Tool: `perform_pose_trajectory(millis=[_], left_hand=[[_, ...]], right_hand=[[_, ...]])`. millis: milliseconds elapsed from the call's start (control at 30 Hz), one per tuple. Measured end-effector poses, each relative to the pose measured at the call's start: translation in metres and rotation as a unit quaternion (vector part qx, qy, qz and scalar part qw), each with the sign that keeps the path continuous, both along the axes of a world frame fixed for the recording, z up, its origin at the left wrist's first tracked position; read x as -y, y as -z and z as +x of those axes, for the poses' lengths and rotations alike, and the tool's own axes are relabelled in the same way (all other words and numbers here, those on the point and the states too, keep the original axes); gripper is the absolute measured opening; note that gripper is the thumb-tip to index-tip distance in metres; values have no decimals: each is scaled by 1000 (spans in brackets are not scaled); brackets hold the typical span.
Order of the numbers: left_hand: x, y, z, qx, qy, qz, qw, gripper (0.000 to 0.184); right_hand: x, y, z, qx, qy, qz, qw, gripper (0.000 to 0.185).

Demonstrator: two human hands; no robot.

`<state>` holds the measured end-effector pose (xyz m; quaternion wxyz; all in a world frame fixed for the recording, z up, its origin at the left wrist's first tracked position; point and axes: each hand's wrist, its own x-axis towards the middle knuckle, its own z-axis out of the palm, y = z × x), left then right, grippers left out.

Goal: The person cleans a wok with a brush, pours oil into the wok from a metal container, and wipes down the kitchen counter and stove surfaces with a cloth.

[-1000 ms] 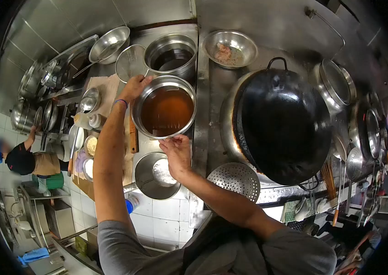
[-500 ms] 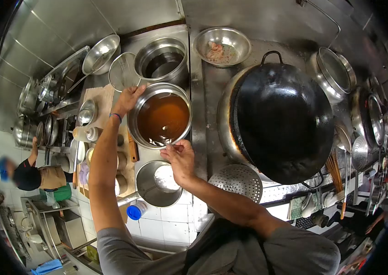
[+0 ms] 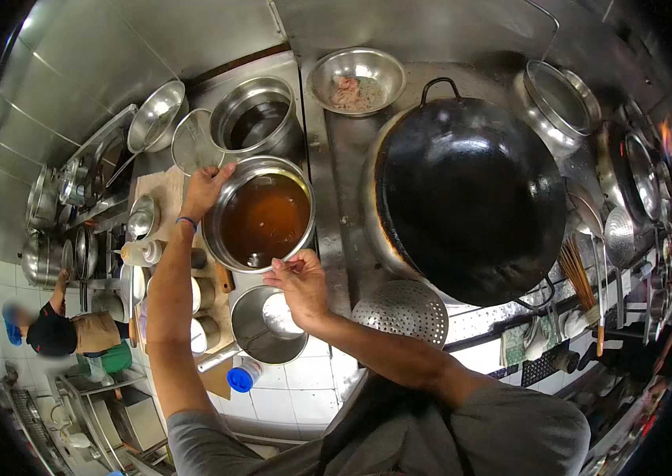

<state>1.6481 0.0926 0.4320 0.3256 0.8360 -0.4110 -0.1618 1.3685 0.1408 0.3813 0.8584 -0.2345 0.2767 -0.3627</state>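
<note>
A steel pot of amber-brown liquid [image 3: 266, 218] is between my two hands. My left hand [image 3: 208, 189], with a blue band at the wrist, grips its upper left rim. On the lower rim, the fingers of my right hand [image 3: 299, 287] are closed. Just below stands an empty-looking steel saucepan [image 3: 255, 333], partly behind my right hand. A second pot with dark liquid [image 3: 258, 119] sits behind the held pot, and a round mesh strainer [image 3: 191, 143] lies to its left. Part of a wooden handle [image 3: 225, 278] shows below the held pot.
A large black wok [image 3: 470, 198] fills the stove at the right, with a perforated ladle [image 3: 401, 313] in front. Behind it is a steel bowl with pinkish food [image 3: 357, 82]. Squeeze bottles [image 3: 143, 253] stand left of my left forearm. Another person [image 3: 54, 335] stands far left.
Both hands and the held pot have shifted left and slightly down in the view, while the surroundings have also slid left. Both hands keep hold of the rim.
</note>
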Motion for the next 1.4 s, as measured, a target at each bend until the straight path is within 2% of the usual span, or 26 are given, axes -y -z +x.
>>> perform_pose_trajectory(millis=[200,333,533,633,733,833,933,1033,1133,1233,1400], left_hand=[[1,-17,-1,85,6,-20,996,63],[7,-40,-25,119,-7,-3,993,65],[28,-62,-51,71,33,-3,997,64],[43,-61,-57,86,73,-46,993,64],[53,-86,-85,76,46,59,994,57],[63,-92,-101,100,62,68,991,56],[75,-86,-101,103,104,48,988,66],[84,-91,-115,122,127,51,983,68],[91,-104,-129,146,139,70,977,69],[99,-116,-136,202,144,135,959,69],[100,-123,-145,201,173,120,957,67]], right_hand=[[2,-13,-13,22,0,2,1000,20],[7,-37,-31,-5,5,13,1000,19],[14,-56,-59,23,13,36,999,19],[18,-69,-75,28,27,40,998,19],[22,-77,-90,25,43,46,998,16],[27,-81,-101,12,51,73,996,13],[31,-85,-113,11,54,88,995,12],[36,-86,-124,34,55,110,992,11],[40,-89,-133,59,52,131,988,12],[45,-86,-137,79,44,143,986,13],[48,-85,-143,94,42,166,981,14]])
